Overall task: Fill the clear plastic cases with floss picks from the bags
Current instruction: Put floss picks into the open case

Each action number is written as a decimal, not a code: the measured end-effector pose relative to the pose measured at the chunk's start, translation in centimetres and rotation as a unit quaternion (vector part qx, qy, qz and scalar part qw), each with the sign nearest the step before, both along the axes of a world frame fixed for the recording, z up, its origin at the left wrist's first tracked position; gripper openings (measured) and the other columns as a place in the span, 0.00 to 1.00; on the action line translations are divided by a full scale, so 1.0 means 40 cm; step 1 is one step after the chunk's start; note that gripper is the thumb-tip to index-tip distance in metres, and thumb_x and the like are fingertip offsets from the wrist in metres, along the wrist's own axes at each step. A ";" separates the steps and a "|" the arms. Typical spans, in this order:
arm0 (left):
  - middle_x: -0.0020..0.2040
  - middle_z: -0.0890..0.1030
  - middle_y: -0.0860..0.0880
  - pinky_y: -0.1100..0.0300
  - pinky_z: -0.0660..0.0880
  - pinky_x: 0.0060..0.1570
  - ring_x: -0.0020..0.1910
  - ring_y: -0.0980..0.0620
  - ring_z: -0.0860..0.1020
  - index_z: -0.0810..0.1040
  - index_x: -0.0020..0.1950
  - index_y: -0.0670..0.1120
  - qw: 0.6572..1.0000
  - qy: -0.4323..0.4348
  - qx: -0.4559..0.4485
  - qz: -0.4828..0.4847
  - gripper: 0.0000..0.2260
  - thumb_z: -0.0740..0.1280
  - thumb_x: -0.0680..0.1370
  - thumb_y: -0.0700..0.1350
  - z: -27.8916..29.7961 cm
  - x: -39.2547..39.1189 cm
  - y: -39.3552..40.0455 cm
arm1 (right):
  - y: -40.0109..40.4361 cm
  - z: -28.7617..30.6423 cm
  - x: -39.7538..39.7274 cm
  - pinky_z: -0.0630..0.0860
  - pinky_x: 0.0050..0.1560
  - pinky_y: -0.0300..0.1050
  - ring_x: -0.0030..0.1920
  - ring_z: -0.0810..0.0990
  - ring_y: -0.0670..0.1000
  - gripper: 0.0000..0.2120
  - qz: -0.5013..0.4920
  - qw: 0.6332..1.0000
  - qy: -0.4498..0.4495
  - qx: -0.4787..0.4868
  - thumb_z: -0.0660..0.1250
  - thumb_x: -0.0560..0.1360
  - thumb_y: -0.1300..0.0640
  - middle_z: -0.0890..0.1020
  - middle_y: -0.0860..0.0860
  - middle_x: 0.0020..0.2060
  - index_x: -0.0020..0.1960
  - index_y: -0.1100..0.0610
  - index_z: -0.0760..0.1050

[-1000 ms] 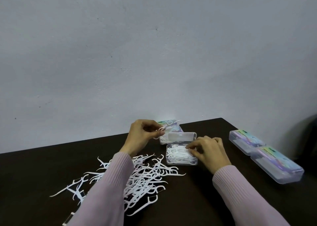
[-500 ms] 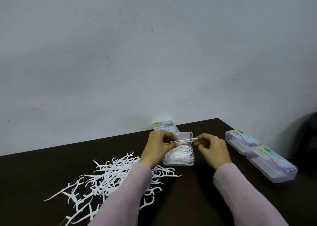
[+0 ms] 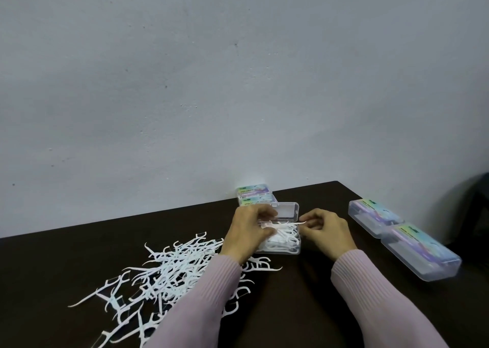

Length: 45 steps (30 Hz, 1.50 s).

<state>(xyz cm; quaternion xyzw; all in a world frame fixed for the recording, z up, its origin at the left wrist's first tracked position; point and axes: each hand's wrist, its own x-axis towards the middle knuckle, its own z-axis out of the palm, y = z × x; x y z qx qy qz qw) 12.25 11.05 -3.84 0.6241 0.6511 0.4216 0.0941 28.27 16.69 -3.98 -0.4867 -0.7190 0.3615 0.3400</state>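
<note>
Both my hands work over an open clear case (image 3: 287,248) on the dark worktop (image 3: 304,308), its lid (image 3: 287,211) raised at the far side. My left hand (image 3: 247,235) and right hand (image 3: 326,232) pinch between them a small bunch of white floss picks (image 3: 284,224), held level just above the picks already lying in the case; the fingers (image 3: 308,219) of each hand are curled round the ends of the bunch. A loose heap of floss picks (image 3: 169,271) sprawls across the worktop to my left. Two closed, labelled cases (image 3: 255,195) sit against the wall behind the open one, and two more filled cases (image 3: 402,238) lie end to end to my right.
</note>
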 end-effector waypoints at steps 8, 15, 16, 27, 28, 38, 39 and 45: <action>0.40 0.83 0.54 0.73 0.72 0.38 0.36 0.66 0.78 0.84 0.45 0.47 0.997 -0.051 -0.050 -0.040 0.10 0.78 0.66 0.41 0.034 -0.039 -0.017 | 0.000 -0.004 0.000 0.70 0.42 0.32 0.42 0.76 0.42 0.04 0.006 0.996 -0.053 0.069 0.69 0.72 0.59 0.79 0.47 0.41 0.45 0.51 0.78; 0.38 0.83 0.52 0.67 0.74 0.39 0.36 0.60 0.78 0.83 0.42 0.46 0.988 -0.087 -0.102 -0.071 0.11 0.79 0.64 0.48 0.060 -0.097 -0.037 | -0.012 0.000 -0.013 0.70 0.41 0.27 0.45 0.75 0.40 0.09 0.053 0.993 -0.050 0.094 0.68 0.73 0.59 0.79 0.45 0.45 0.52 0.52 0.78; 0.37 0.83 0.52 0.68 0.73 0.38 0.35 0.61 0.78 0.83 0.43 0.47 0.989 -0.071 -0.111 -0.073 0.12 0.79 0.63 0.49 0.059 -0.098 -0.038 | -0.012 0.001 -0.010 0.71 0.43 0.29 0.44 0.75 0.41 0.09 0.056 0.991 -0.067 0.099 0.70 0.72 0.57 0.79 0.45 0.45 0.52 0.50 0.78; 0.39 0.76 0.61 0.72 0.63 0.34 0.37 0.63 0.72 0.84 0.49 0.52 0.988 0.115 -0.100 -0.026 0.13 0.77 0.67 0.52 0.029 -0.047 -0.027 | -0.012 0.007 -0.002 0.71 0.47 0.33 0.43 0.73 0.41 0.09 0.069 0.973 -0.184 0.121 0.69 0.72 0.54 0.76 0.44 0.45 0.53 0.49 0.78; 0.40 0.77 0.60 0.71 0.64 0.35 0.37 0.62 0.72 0.84 0.49 0.52 0.989 0.105 -0.100 -0.028 0.12 0.77 0.67 0.51 0.029 -0.050 -0.026 | -0.012 0.007 -0.003 0.70 0.47 0.33 0.42 0.73 0.41 0.09 0.065 0.974 -0.182 0.123 0.69 0.73 0.55 0.76 0.44 0.44 0.53 0.50 0.78; 0.36 0.80 0.59 0.71 0.71 0.35 0.31 0.64 0.75 0.85 0.46 0.49 0.994 0.009 -0.096 -0.045 0.09 0.75 0.69 0.38 0.026 -0.070 -0.030 | -0.014 -0.007 -0.018 0.69 0.45 0.33 0.42 0.73 0.41 0.10 0.025 0.986 -0.087 0.137 0.68 0.73 0.59 0.79 0.49 0.47 0.53 0.54 0.80; 0.34 0.80 0.59 0.71 0.71 0.35 0.31 0.64 0.75 0.85 0.45 0.49 0.995 0.003 -0.089 -0.040 0.09 0.76 0.69 0.38 0.026 -0.071 -0.031 | -0.015 -0.008 -0.021 0.70 0.45 0.33 0.42 0.74 0.41 0.10 0.022 0.987 -0.080 0.138 0.68 0.73 0.60 0.79 0.49 0.47 0.54 0.54 0.79; 0.30 0.78 0.60 0.70 0.70 0.32 0.29 0.60 0.71 0.82 0.39 0.50 0.998 -0.033 -0.041 -0.025 0.09 0.79 0.65 0.44 0.024 -0.083 -0.035 | -0.014 -0.006 -0.021 0.70 0.36 0.27 0.40 0.75 0.39 0.08 0.016 0.991 -0.031 0.127 0.69 0.71 0.62 0.78 0.47 0.44 0.49 0.55 0.78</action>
